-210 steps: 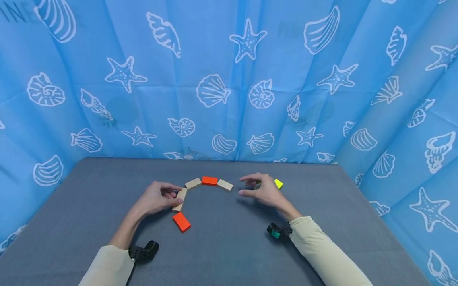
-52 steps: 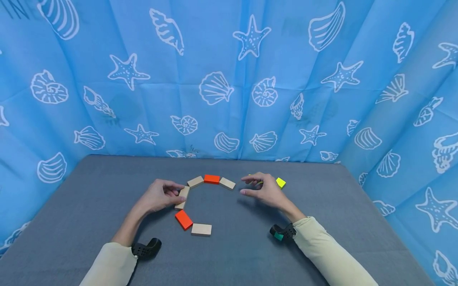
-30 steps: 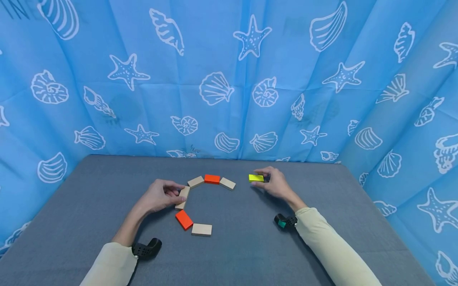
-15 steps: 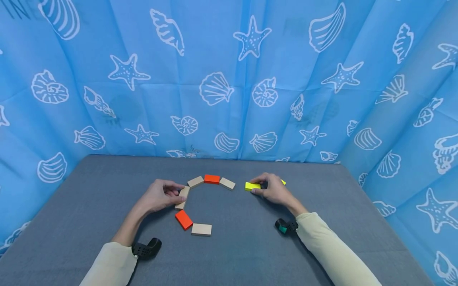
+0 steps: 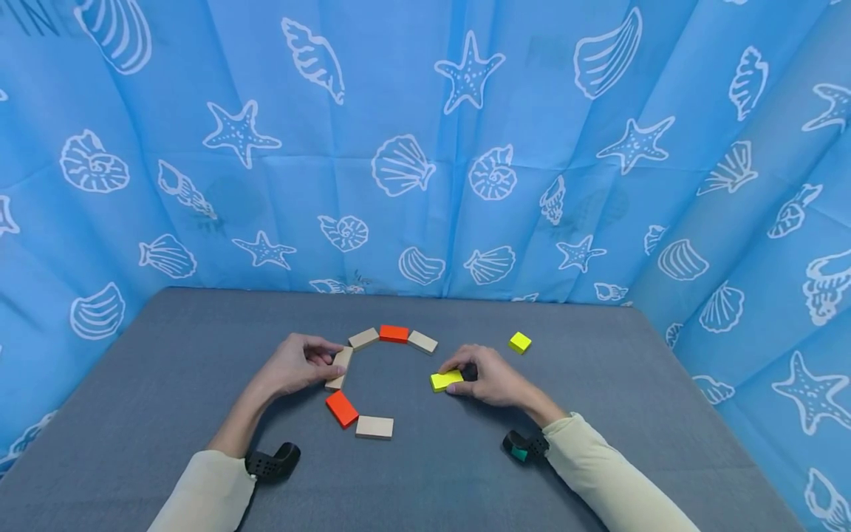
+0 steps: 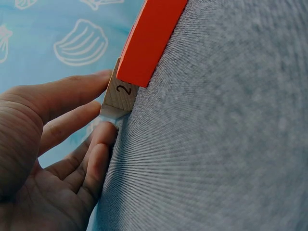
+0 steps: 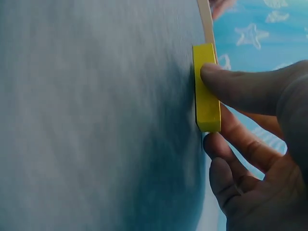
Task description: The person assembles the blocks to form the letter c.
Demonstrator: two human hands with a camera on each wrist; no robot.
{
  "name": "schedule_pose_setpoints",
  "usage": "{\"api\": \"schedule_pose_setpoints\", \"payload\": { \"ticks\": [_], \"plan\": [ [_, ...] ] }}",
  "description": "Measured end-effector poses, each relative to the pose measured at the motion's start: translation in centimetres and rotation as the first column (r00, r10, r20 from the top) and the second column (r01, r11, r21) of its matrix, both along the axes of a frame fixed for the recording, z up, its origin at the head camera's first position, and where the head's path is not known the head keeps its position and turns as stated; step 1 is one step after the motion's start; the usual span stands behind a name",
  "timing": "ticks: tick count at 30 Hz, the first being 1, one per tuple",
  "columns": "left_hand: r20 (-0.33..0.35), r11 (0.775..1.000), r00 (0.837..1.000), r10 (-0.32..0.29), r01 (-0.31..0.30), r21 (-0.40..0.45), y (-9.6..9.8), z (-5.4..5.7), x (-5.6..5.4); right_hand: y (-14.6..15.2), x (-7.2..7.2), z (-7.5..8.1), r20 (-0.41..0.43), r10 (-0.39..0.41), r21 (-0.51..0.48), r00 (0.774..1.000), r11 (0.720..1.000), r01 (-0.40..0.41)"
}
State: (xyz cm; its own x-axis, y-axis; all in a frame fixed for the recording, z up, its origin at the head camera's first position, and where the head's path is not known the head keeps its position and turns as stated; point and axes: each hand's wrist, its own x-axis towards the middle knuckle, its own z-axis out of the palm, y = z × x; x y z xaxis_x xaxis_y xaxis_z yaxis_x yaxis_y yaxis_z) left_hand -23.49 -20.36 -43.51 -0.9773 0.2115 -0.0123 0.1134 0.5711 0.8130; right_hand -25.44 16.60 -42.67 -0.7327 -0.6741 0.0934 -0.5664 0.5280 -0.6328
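My left hand (image 5: 295, 367) pinches a plain wooden block (image 5: 342, 362) between thumb and fingers; in the left wrist view its end (image 6: 122, 91) bears a dark "2". Just in front of it lies an orange-red block (image 5: 342, 408), with another plain wooden block (image 5: 374, 427) at its lower right. My right hand (image 5: 488, 378) pinches a yellow block (image 5: 444, 380) by its long sides, right of the curve. In the right wrist view the yellow block (image 7: 208, 108) is close to the cloth; whether it touches is unclear.
Behind, the curve continues with a wooden block (image 5: 363, 339), an orange-red block (image 5: 394, 334) and a wooden block (image 5: 422, 341). A second yellow block (image 5: 520, 342) lies at back right on the grey cloth (image 5: 439, 480). A blue shell-print curtain (image 5: 412, 222) hangs beyond the table.
My right hand has taken a yellow block from the back right and brought it left and nearer. The front wooden block appeared after the oldest frame. My left hand keeps its hold.
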Motion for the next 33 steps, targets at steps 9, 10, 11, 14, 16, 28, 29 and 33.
{"api": "schedule_pose_setpoints", "payload": {
  "ticks": [9, 10, 11, 14, 16, 28, 29, 33],
  "plan": [
    [0.009, 1.000, 1.000, -0.003, 0.003, 0.004, 0.0, 0.1, -0.1, -2.1, 1.5, 0.1, 0.070, 0.084, 0.026, 0.994, 0.996, -0.086],
    [0.006, 1.000, 1.000, -0.005, 0.005, 0.002, 0.0, 0.1, 0.0, -2.3, 1.6, 0.1, 0.076, 0.093, 0.024, 0.993, 0.995, -0.095],
    [0.003, 1.000, 1.000, -0.005, 0.005, 0.001, 0.0, 0.1, 0.0, -2.5, 1.7, 0.0, 0.082, 0.102, 0.020, 0.991, 0.994, -0.104],
    [-0.004, 1.000, 1.000, -0.004, 0.004, -0.005, 0.0, 0.2, 0.0, -3.0, 2.0, 0.0, 0.108, 0.131, -0.003, 0.985, 0.991, -0.131],
    [-0.004, 1.000, 1.000, 0.000, 0.000, -0.007, 0.0, 0.2, 0.0, -3.3, 2.2, -0.1, 0.123, 0.150, -0.021, 0.981, 0.989, -0.148],
    [-0.009, 1.000, 1.000, -0.001, 0.001, -0.020, -0.1, 0.1, 0.0, -4.2, 2.9, -0.2, 0.165, 0.196, -0.044, 0.967, 0.980, -0.191],
    [-0.010, 1.000, 1.000, -0.003, 0.002, -0.021, -0.1, 0.0, 0.0, -4.2, 3.0, -0.3, 0.168, 0.196, -0.043, 0.966, 0.981, -0.191],
    [-0.006, 1.000, 1.000, 0.000, 0.000, -0.023, -0.1, 0.1, 0.1, -4.2, 3.0, -0.4, 0.178, 0.193, -0.036, 0.965, 0.981, -0.189]
  ]
}}
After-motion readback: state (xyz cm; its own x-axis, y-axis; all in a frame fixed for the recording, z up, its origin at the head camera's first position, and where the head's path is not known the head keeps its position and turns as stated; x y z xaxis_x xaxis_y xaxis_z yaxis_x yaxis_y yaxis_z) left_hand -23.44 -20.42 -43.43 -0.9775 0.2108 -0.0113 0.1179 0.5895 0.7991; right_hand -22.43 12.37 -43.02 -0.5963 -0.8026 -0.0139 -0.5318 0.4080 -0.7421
